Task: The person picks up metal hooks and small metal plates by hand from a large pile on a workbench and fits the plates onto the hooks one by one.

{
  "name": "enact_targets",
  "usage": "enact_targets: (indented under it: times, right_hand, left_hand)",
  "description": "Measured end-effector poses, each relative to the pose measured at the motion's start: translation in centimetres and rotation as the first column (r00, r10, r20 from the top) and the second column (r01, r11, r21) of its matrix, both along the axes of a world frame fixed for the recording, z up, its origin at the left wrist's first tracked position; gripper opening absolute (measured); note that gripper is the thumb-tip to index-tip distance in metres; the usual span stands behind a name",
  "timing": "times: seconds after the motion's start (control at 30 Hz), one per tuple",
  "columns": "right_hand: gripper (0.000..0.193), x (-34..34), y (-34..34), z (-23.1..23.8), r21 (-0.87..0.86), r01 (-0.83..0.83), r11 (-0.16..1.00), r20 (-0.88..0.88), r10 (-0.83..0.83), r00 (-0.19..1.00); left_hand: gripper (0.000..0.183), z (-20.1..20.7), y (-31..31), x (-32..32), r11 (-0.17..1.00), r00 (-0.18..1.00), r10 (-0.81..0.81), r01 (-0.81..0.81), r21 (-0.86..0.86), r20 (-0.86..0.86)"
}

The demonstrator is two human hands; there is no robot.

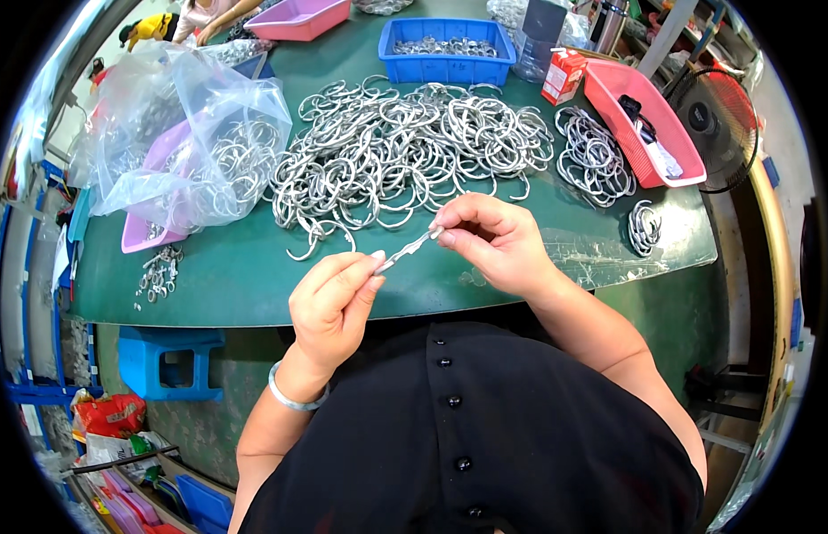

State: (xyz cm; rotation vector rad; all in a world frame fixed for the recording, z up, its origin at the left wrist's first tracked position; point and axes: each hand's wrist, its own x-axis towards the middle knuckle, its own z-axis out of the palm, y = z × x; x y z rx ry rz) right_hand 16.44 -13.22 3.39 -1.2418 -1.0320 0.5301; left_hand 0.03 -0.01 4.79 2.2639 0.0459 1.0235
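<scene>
A slim silver metal piece (407, 251) with a notched outline is held up between my hands, above the front of the green table. One end is pinched in the thumb and fingers of my left hand (329, 307), which has a pale bangle (294, 402) at its wrist. My right hand (501, 245) grips the other end between thumb and forefinger. Just beyond my hands spreads a big pile of curved, open silver metal rings (414, 147). The fingertips hide the ends of the held piece, and its exact kind cannot be told.
At the left, a clear plastic bag (223, 125) of metal parts covers a lilac tray (147, 230), with small loose parts (160, 274) nearby. Behind the pile stands a blue bin (448, 71). Rightward are bundled rings (596, 158), a pink basket (645, 125) and a fan (712, 129).
</scene>
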Motion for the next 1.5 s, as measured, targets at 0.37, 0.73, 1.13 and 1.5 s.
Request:
enact_targets:
  times: [0.37, 0.73, 1.13, 1.5]
  right_hand:
    - [0.015, -0.8, -0.5, 2.5, 0.126, -0.040, 0.991, 0.418, -0.016, 0.908]
    - [0.014, -1.8, 0.1, 3.8, 0.144, -0.076, 0.987, 0.522, -0.010, 0.853]
    - [0.010, -2.4, 0.8, 3.9, 0.134, -0.046, 0.990, 0.429, -0.016, 0.903]
    - [0.008, -0.7, 0.7, 2.3, -0.129, 0.013, 0.992, 0.084, -0.002, 0.996]
  left_hand:
    - [0.024, -2.1, 0.7, -0.1, 0.937, 0.998, -0.055, 0.053, -0.346, 0.005]
    - [0.024, -3.2, 0.6, 0.1, 0.512, 0.966, -0.241, 0.208, -0.833, 0.094]
    - [0.024, -3.1, 0.1, 0.1, 0.181, 0.943, -0.308, 0.189, -0.965, 0.127]
    - [0.012, -2.9, 0.1, -0.3, 0.177, 0.944, -0.311, 0.170, -0.969, 0.109]
